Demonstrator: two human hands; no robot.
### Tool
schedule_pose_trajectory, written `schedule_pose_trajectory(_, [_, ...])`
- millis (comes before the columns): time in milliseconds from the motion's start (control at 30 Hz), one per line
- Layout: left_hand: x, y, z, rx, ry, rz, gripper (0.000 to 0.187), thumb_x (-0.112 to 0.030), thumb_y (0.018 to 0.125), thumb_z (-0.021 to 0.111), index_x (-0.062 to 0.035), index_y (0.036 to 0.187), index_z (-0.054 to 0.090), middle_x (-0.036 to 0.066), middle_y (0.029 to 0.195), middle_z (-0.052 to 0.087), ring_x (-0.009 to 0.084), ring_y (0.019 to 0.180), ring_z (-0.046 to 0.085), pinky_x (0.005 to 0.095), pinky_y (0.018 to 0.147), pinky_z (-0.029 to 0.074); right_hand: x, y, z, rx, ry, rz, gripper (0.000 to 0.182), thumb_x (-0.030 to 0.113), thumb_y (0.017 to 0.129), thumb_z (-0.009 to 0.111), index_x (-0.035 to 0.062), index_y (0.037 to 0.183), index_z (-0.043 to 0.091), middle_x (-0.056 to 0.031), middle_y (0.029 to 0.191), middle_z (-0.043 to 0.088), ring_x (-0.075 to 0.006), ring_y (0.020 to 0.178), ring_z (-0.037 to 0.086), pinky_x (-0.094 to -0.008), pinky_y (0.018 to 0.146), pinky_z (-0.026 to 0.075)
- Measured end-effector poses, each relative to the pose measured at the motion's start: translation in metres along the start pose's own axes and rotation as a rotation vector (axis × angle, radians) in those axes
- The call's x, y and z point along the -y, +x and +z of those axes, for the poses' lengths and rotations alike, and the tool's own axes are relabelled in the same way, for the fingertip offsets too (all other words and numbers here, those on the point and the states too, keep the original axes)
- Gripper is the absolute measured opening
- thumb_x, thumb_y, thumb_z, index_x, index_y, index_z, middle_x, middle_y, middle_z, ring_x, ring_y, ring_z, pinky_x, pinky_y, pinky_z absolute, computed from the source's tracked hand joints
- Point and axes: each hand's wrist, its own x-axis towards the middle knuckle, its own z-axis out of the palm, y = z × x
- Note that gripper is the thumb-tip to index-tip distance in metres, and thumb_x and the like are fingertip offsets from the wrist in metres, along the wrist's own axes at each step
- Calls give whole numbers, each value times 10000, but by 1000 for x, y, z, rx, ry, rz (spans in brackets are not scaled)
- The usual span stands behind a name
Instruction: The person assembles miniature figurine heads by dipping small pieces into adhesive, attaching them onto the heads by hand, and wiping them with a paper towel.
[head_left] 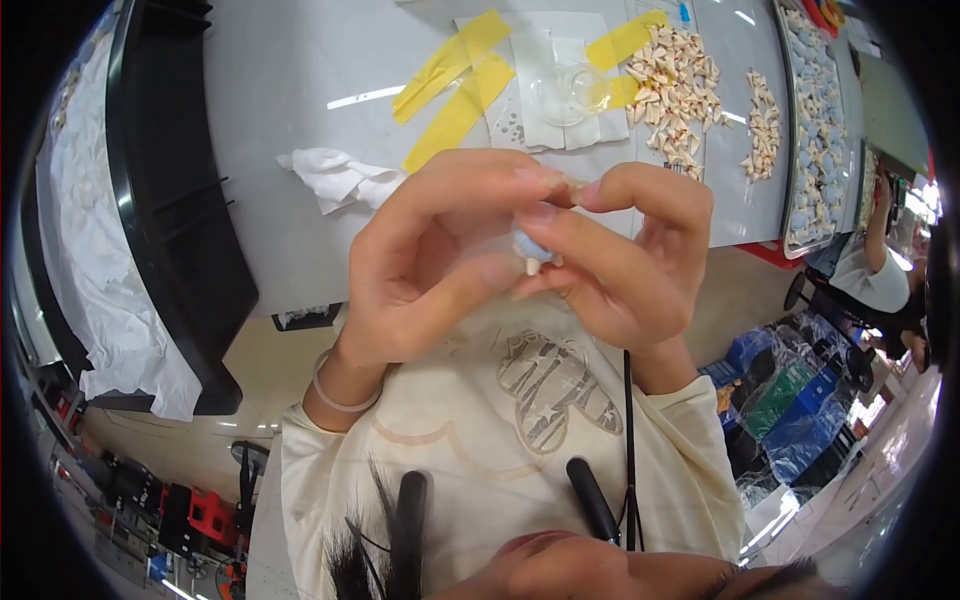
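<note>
In front of my chest both hands meet around a small light-blue and white piece point(533, 248), with little pale tips at its lower side; fingers hide most of it. My left hand point(430, 240) curls in from the left, its index fingertip above the piece and its thumb beside it. My right hand point(630, 250) has its thumb across the piece and other fingers underneath. Its index fingertip meets the left one above, near a small tan bit point(573, 190) I cannot make out.
On the grey table point(290, 100) lie yellow tape strips point(455, 110), a crumpled tissue point(340, 178), a clear round dish point(583, 92) on white paper and piles of small cream pieces point(675, 90). A tray point(815, 130) of blue-white pieces stands right; a black bin point(170, 200), left. Another person point(870, 270) sits far right.
</note>
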Motion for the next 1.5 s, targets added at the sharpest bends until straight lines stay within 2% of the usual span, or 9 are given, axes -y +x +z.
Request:
schedule_pose_trajectory(300, [-9,2,15,-181,42,-173,383,-1,761,509,52,1127,408,204,1138,451,298,1084,466,386,916,378,-26,-13,-30,-88,243,159,325,149,691,676,29,972,567,-87,924,579,-222,795,569,-293,724,445])
schedule_pose_trajectory(533, [-6,4,10,-4,87,-179,298,-20,777,508,40,1066,464,178,1070,473,268,994,507,360,822,427,-144,-47,-183,-920,158,459,239,76,817,537,-13,1037,514,-94,888,556,-129,733,547,-235,622,459])
schedule_pose_trajectory(600, [-6,4,12,-10,148,-189,247,-8,779,498,42,1021,496,162,1021,488,242,935,516,344,792,428,-169,-56,-197,-704,-43,859,206,95,792,557,19,983,563,-91,915,513,-158,793,532,-253,637,440])
schedule_pose_trajectory(700, [-11,1,15,-39,187,-210,208,-5,774,508,47,974,526,154,983,504,230,932,513,337,790,424,-171,-56,-189,-232,-798,507,188,93,752,576,51,935,594,-101,956,473,-200,894,500,-277,684,423])
schedule_pose_trajectory(833, [-65,-18,30,-46,469,-365,195,8,726,534,40,916,562,159,950,528,245,893,538,323,779,427,-178,-63,-195,-210,-936,409,193,95,742,576,75,933,594,-119,994,446,-242,948,476,-285,715,426])
schedule_pose_trajectory(933, [-122,-25,18,334,737,-204,205,-6,697,547,14,898,582,167,964,539,270,848,557,331,733,450,-160,-56,-196,-181,-728,620,210,92,757,558,93,963,599,-114,1040,439,-223,934,490,-267,670,438])
schedule_pose_trajectory(1167, [-189,-61,-25,-580,1044,314,221,-112,869,424,-4,1055,474,169,1084,453,236,833,519,314,692,430,-138,-23,-178,-364,-751,553,192,79,746,572,65,934,611,-58,866,574,-178,765,528,-270,683,429])
schedule_pose_trajectory(1233, [-193,-61,-34,-600,1063,309,222,-102,874,406,11,1052,476,172,1098,457,239,838,519,324,725,427,-131,-10,-162,-116,-283,538,175,53,713,587,41,886,607,-61,819,582,-166,709,524,-258,652,417])
schedule_pose_trajectory(1500, [-227,-63,-65,-655,1377,304,263,-77,868,409,83,1065,477,182,1087,499,251,884,529,364,825,419,-130,10,-133,170,-278,580,143,15,650,597,-8,790,579,-74,705,538,-166,610,502,-260,581,391])
